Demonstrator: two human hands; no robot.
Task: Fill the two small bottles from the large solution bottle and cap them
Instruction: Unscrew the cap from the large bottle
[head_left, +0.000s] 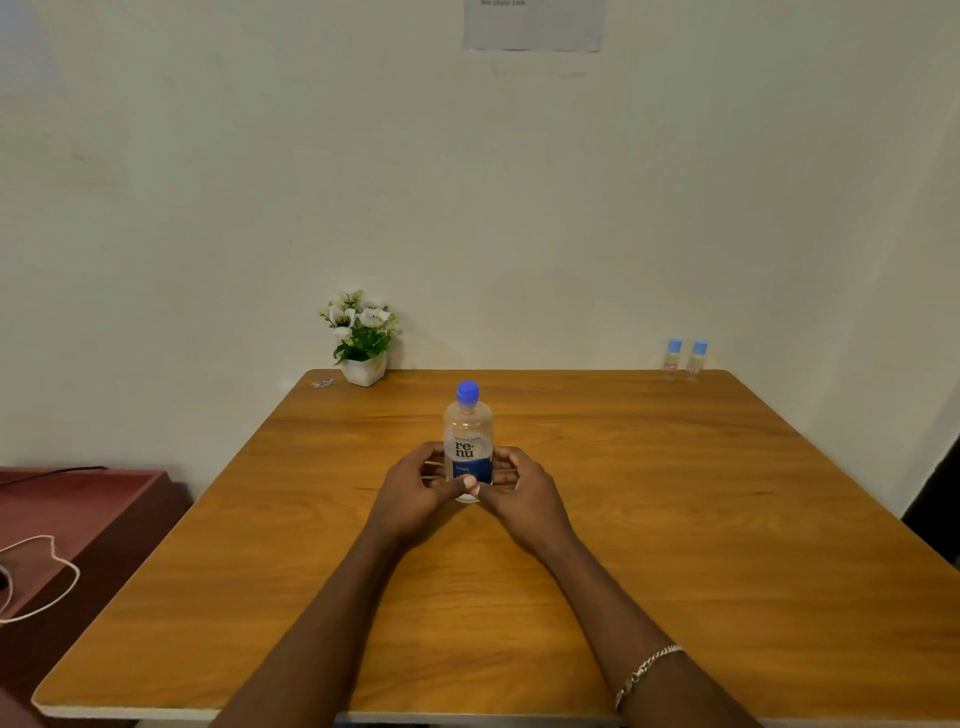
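Gripping large solution bottle (467, 441) low on its body with both hands, near middle of wooden table (675, 519). Wrapping left hand (415, 486) round bottle's left side, fingers curled against label, thumb laid across front close to base. Wrapping right hand (522, 486) round right side the same way, thumb tip touching left thumb in front. Standing upright on tabletop, blue cap (467, 391) on, "re-nu" label facing camera.

Sitting at far right corner of table, well apart from both hands: left small bottle (672, 358) and right small bottle (696, 359). Both upright, just beside each other, close to wall, light blue caps on. Cannot tell fill level, too small and blurred.

Resting at far left edge of table against wall: potted white flowers (362, 338) in white pot. Lying just left of pot: small object (322, 383), too blurred to identify.

Wearing silver chain bracelet (647, 670) on right forearm.

Hanging high on wall: grey paper (535, 26), text unreadable. Standing left of table, lower: dark red cabinet (104, 499), white cord (52, 577) looped on top.
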